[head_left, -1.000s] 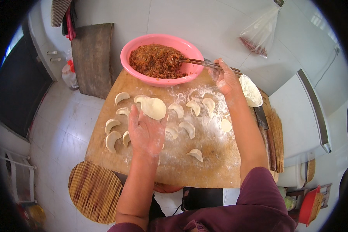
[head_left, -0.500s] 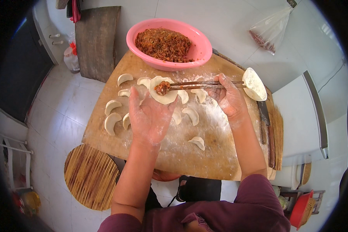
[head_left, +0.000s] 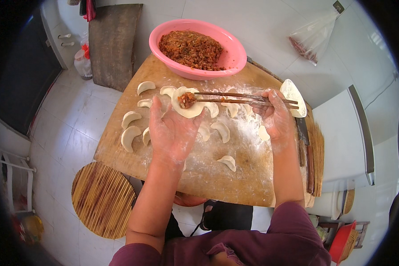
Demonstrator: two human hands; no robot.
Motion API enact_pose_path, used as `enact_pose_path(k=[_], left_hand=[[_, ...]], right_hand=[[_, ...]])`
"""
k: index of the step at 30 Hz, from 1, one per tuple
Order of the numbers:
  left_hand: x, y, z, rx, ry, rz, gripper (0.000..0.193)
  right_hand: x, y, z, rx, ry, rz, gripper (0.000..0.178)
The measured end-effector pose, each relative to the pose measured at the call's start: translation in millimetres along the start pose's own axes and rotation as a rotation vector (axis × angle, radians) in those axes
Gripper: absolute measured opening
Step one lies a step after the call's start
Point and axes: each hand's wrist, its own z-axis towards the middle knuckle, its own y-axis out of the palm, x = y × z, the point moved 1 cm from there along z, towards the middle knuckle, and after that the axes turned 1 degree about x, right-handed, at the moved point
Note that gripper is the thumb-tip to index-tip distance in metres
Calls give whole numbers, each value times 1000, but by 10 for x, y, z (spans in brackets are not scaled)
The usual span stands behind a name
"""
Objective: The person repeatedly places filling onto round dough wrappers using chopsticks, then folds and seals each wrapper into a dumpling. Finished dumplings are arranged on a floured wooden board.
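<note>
On the upturned fingers of my left hand [head_left: 174, 135] rests a round dumpling wrapper [head_left: 189, 112]. A lump of reddish minced filling [head_left: 186, 100] sits on it. My right hand [head_left: 275, 114] is closed around a pair of brown chopsticks [head_left: 235, 98], their tips at the filling. Floury fingers show on both hands. Several folded crescent dumplings [head_left: 130, 138] lie on the wooden board [head_left: 199, 181] around my left hand, and a single dumpling [head_left: 227, 162] lies nearer me. Beside my right wrist is a small pale dough disc [head_left: 264, 133].
A pink basin [head_left: 181, 69] of minced filling stands at the far edge. At the board's right are a white flour bowl [head_left: 293, 98], a knife [head_left: 302, 128] and a straw brush [head_left: 316, 155]. A round slatted mat [head_left: 103, 199] is at lower left.
My right hand has shifted right, drawing the chopsticks slightly that way while their tips stay by the filling. The wrapper remains on my left hand. The dough disc has come into sight.
</note>
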Motion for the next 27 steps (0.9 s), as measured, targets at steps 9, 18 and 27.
enact_pose_path(k=[9,18,27], left_hand=[[-17,10,-10,5,-17,-29,68],[-29,22,-20,18,-15,13,68],[-28,-34,-1,14,-8,7,66]], right_hand=[[370,153,-194,66,19,109,24],[499,106,-179,126,-14,175,28],[433,258,-191,194,-47,171,32]])
